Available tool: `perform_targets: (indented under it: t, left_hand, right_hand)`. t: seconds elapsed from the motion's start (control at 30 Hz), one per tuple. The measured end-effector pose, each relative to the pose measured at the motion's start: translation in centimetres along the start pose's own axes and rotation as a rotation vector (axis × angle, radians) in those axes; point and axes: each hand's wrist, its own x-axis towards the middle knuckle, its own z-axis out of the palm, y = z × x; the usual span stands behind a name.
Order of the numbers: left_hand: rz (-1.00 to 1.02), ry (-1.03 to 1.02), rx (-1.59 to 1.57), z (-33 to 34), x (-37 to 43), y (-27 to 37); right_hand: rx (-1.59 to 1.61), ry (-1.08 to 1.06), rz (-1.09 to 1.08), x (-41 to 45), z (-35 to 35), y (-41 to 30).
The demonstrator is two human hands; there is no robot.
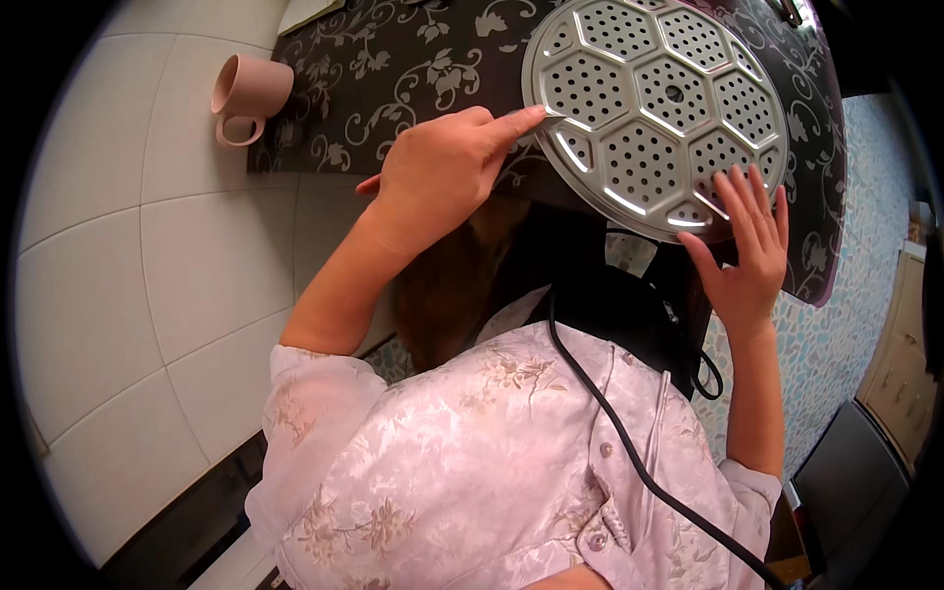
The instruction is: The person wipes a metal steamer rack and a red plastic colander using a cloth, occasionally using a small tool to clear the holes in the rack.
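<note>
A round stainless-steel steamer plate (640, 140), with perforated hexagonal panels, lies on the patterned tabletop and overhangs its near edge. My left hand (446, 166) is closed around what seems to be a small knife, mostly hidden in the fist. The index finger points along its thin blade (552, 118), whose tip meets the plate's left rim. A reddish end (368, 184), perhaps of the handle, shows behind the fist. At the plate's near right rim, my right hand (748, 254) is spread, fingers over the perforated surface and thumb by the edge.
A pink mug (254, 92) lies on its side at the table's left end, against the tiled wall (214, 265). The dark floral tabletop (413, 81) ends just before me. A black cable (627, 450) runs down over my shirt. A grey panel (848, 472) stands at lower right.
</note>
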Motion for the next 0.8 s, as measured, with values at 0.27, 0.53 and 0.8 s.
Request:
perform_targets:
  t: [0.27, 0.53, 0.8]
  left_hand:
    - [0.103, -0.061, 0.048, 0.7, -0.5, 1.9]
    - [0.3, -0.163, 0.324, -1.6, 1.4, 3.9]
    - [0.294, -0.5, 0.597, -2.8, 3.9, 6.3]
  right_hand:
    - [-0.09, -0.077, 0.091, -0.2, 0.4, 0.3]
    - [-0.083, -0.087, 0.107, 0.0, 0.3, 0.4]
    - [-0.062, -0.058, 0.124, -0.1, 0.4, 0.3]
